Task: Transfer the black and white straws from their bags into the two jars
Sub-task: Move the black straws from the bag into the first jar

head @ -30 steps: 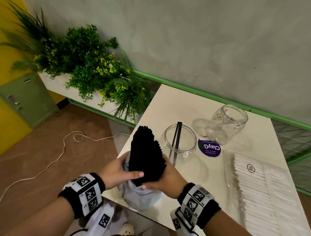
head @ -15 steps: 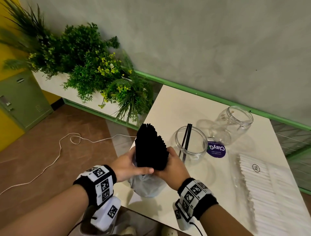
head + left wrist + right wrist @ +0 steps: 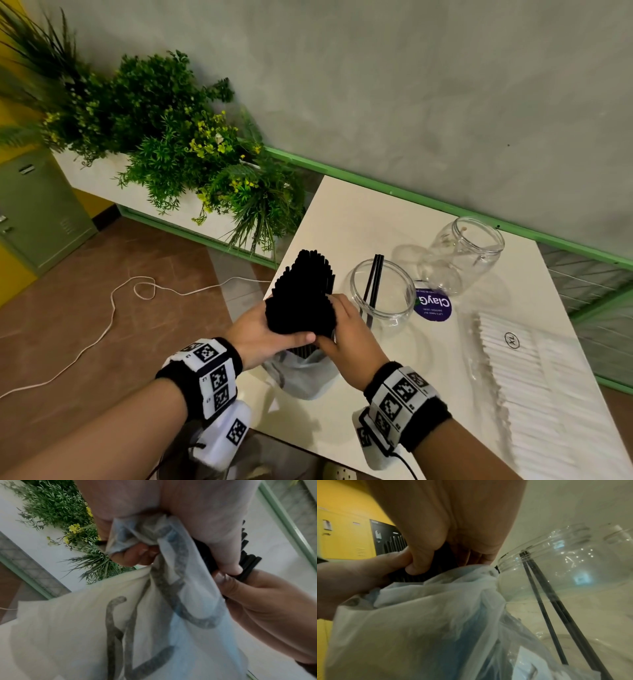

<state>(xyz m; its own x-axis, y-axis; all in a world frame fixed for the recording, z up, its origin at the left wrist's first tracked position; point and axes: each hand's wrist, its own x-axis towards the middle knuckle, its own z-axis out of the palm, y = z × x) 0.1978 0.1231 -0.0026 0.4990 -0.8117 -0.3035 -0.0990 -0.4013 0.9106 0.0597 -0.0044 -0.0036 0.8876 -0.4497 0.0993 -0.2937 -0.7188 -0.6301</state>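
Both hands clasp a thick fanned bundle of black plastic straws (image 3: pixel 301 298) above the near corner of the cream table (image 3: pixel 346 219). The left hand (image 3: pixel 260 334) curls round the bundle from the left with its thumb across the front, and the left wrist view shows its fingers also bunching the mouth of the thin whitish plastic bag (image 3: pixel 301 375). The right hand (image 3: pixel 349 330) wraps the bundle from the right, thumb meeting the left thumb. The straws' lower ends are still inside the bag, which hangs crumpled below the hands.

The nearer clear wide-mouthed jar (image 3: pixel 382 294) stands just right of the bundle, with a few black straws (image 3: pixel 374 277) leaning in it; the second clear jar (image 3: pixel 464 255) sits further back, empty as far as I can tell. The flat clear bag of white straws (image 3: pixel 541 387) lies untouched at the right.

The risks, as I judge them:
- The bundle is splayed (tips at uneven heights), so a loosened grip could let outer straws slide out onto the floor.
- The bag may cling and ride up with the straws.
- The fanned bundle could catch the jar's rim and tip the jar.
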